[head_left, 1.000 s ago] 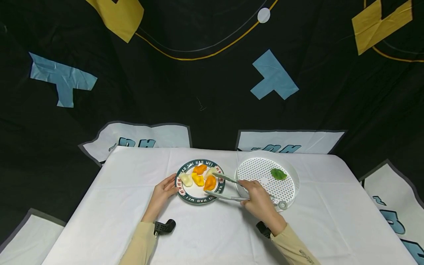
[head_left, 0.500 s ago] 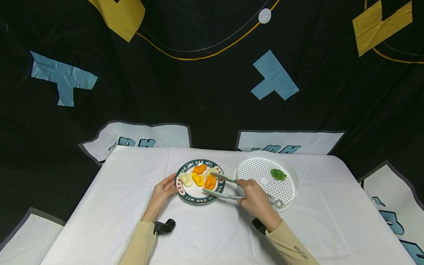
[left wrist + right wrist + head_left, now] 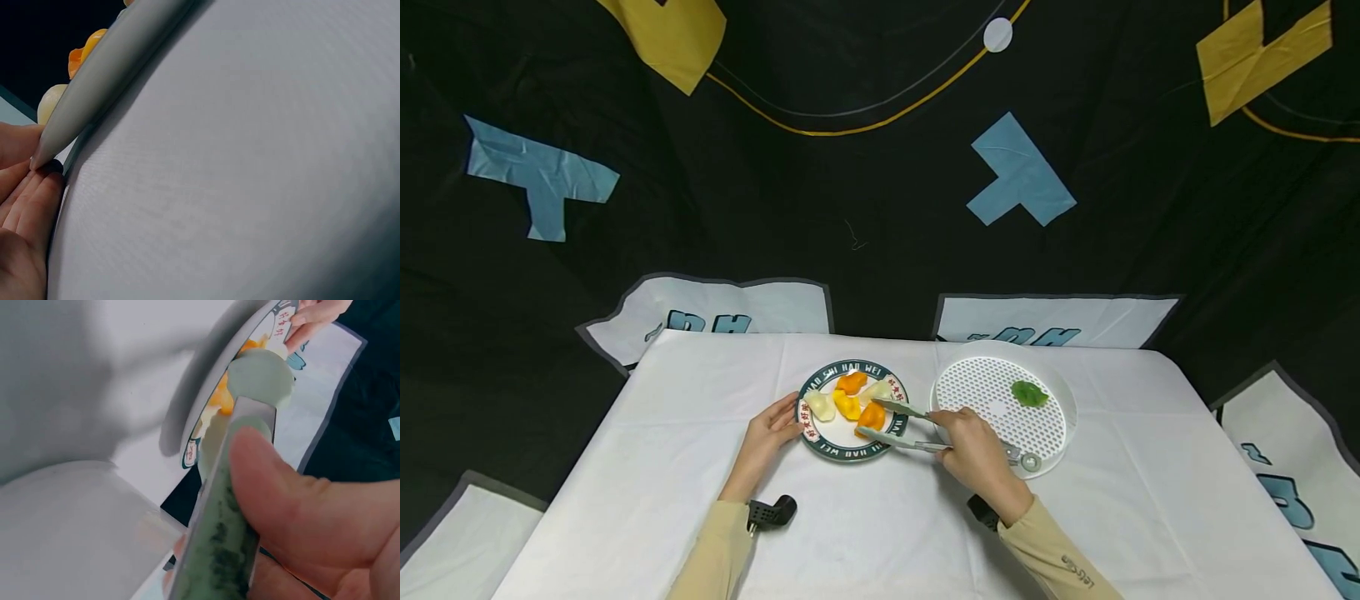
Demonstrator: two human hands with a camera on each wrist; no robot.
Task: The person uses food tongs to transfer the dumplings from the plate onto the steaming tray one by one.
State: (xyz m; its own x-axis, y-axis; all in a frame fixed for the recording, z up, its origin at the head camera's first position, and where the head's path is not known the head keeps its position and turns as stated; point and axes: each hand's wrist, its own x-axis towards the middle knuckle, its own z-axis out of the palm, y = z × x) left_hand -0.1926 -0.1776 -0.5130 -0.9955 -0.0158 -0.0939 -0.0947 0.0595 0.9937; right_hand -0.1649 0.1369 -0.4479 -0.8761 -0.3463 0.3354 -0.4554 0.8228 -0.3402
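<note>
A round plate (image 3: 850, 455) with a green lettered rim carries small dumpling-like pieces, orange, yellow and pale cream. My left hand (image 3: 771, 428) pinches its left rim, thumb above and fingers beneath; in the left wrist view the plate edge (image 3: 115, 72) shows between them. My right hand (image 3: 979, 454) grips a pair of tongs (image 3: 917, 445) with pale green tips and metal arms. The tong tips reach over the plate's right side, spread on either side of the nearest orange piece (image 3: 870, 416). In the right wrist view, my thumb presses the tongs' green handle (image 3: 215, 544).
To the right of the plate stands a round white perforated tray (image 3: 970, 387) with a green leaf (image 3: 1028, 394) on it. The tongs' rear end overlaps its near edge. A white cloth (image 3: 865, 533) covers the table, with a black backdrop (image 3: 850, 208) behind.
My right hand and the tongs have shifted slightly left. The nearest orange piece has moved a little left with the tong tips. My left hand stays at the rim.
</note>
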